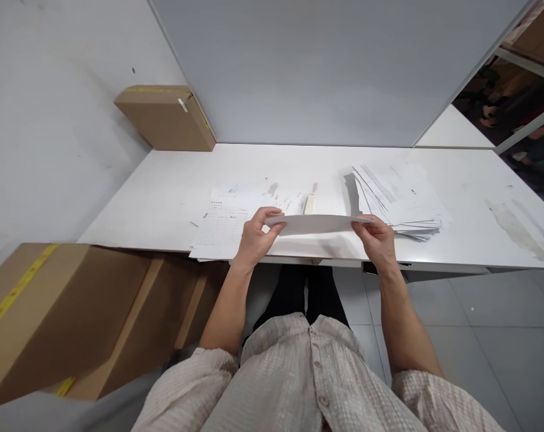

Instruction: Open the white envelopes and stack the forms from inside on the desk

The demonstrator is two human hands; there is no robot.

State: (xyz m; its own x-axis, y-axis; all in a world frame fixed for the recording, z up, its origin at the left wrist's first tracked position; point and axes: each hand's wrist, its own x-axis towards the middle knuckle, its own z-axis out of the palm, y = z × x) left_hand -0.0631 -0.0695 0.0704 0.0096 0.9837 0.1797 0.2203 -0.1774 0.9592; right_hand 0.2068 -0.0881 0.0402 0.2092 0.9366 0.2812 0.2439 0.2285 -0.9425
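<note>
A white sheet of paper (pixel 317 224) is stretched between my two hands above the front edge of the white table (pixel 173 180). My left hand (pixel 259 237) pinches its left end between thumb and fingers. At the other end, my right hand (pixel 376 239) is closed on the paper in the same way. Just beyond the sheet lies a small cream-coloured bar (pixel 309 203), partly hidden by it. Left of my left hand are printed sheets (pixel 222 225), slightly overhanging the table edge. A fanned, untidy pile of papers (pixel 402 192) lies beyond my right hand.
A flat cardboard box (pixel 170 117) stands at the table's back left corner. Larger cardboard boxes (pixel 83 306) with yellow tape are stacked on the left, below table height. A grey panel (pixel 299 72) rises behind the table. Tiled floor (pixel 474 324) shows on the right.
</note>
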